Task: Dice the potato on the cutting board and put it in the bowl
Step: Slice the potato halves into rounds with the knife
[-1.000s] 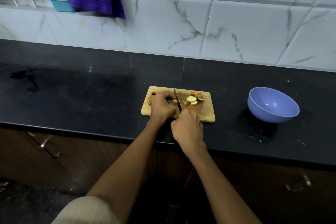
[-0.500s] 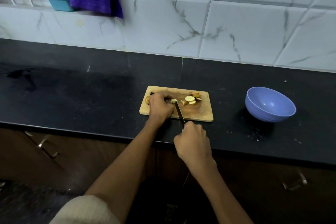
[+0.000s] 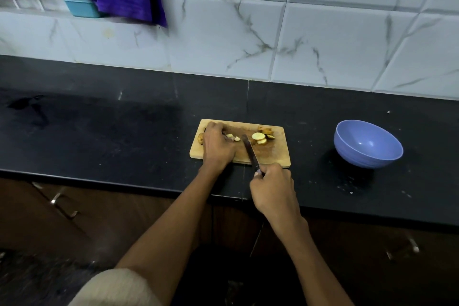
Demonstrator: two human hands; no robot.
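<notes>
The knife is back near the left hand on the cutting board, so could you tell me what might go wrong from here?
1. The left hand holds the potato with its fingertips close to the knife; a slip could nick them.
2. The cutting board sits near the counter's front edge, and a hard cut might shift it.
3. The bowl stands apart to the right, so the cut pieces could drop on the counter during transfer.

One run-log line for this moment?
left hand: holds potato | right hand: grips knife | slices on board | bowl empty
</notes>
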